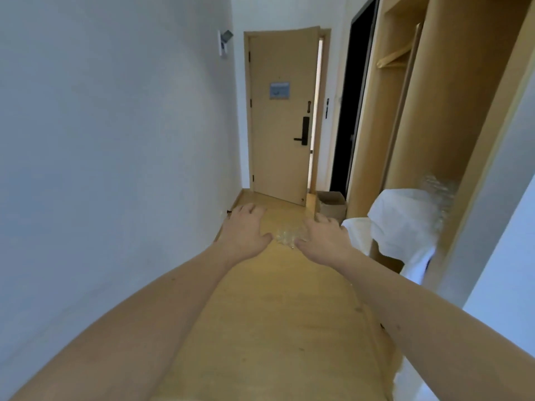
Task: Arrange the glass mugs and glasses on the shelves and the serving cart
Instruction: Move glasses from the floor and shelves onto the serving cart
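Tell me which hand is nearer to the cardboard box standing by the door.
Right. The right hand reaches forward just below and left of the cardboard box in the picture. The left hand is farther to the left, across the strip of floor from it.

A door (282, 117) stands ahead, wardrobe (451, 96) right, cardboard box (333, 205) between them.

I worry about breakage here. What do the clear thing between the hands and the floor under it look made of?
The clear object looks like glass or clear plastic: see-through, with bright glints, too blurred to settle. The floor looks like pale wood or laminate with a matte finish, judging by its even tan tone and faint specks. Both look hard, so a drop could be risky.
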Motion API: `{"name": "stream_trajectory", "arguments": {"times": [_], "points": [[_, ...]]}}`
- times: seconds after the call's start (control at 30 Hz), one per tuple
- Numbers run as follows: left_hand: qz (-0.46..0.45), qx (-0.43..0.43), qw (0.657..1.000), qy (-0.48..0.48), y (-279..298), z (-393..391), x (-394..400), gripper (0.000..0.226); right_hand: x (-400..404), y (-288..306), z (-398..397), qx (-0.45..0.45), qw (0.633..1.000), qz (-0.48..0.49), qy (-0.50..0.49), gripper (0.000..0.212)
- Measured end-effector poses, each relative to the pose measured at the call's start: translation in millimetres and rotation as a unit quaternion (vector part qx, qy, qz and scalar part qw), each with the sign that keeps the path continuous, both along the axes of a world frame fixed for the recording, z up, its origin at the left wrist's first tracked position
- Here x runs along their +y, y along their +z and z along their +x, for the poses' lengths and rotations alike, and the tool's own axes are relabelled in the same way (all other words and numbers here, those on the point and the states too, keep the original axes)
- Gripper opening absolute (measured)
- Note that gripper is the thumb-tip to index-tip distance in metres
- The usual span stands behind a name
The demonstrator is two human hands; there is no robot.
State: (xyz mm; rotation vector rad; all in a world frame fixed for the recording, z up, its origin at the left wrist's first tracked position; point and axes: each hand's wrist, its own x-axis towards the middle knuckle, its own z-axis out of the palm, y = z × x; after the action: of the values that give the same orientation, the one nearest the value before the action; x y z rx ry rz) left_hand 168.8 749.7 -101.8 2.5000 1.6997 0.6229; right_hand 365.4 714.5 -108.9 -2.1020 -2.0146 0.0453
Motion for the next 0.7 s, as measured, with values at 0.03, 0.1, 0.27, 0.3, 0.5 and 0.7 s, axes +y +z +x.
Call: {"name": "stream_trajectory", "arguments": {"times": [0.03,0.1,0.27,0.3,0.5,0.7], "points": [[0.002,-0.002,1.0,-0.01,2,15,17,0.075,13,2,14,0.0,1.0,-0.002,-0.01,0.057],[0.007,0.0,1.0,-0.03,5,44,48,0.073,37,6,40,0.0,1.0,-0.002,-0.025,0.055],[0.026,0.008,0.998,-0.06,15,104,118,0.07,91,19,96,0.0,0.998,0.015,-0.054,0.053],[0.029,0.006,0.997,-0.067,17,114,130,0.07,101,20,106,0.001,0.998,0.018,-0.058,0.053],[0.026,0.012,0.993,-0.115,24,166,193,0.07,159,22,151,-0.005,0.995,0.01,-0.104,0.054],[0.027,0.014,0.984,-0.174,30,194,268,0.067,221,15,172,-0.008,0.989,0.003,-0.15,0.054]]}}
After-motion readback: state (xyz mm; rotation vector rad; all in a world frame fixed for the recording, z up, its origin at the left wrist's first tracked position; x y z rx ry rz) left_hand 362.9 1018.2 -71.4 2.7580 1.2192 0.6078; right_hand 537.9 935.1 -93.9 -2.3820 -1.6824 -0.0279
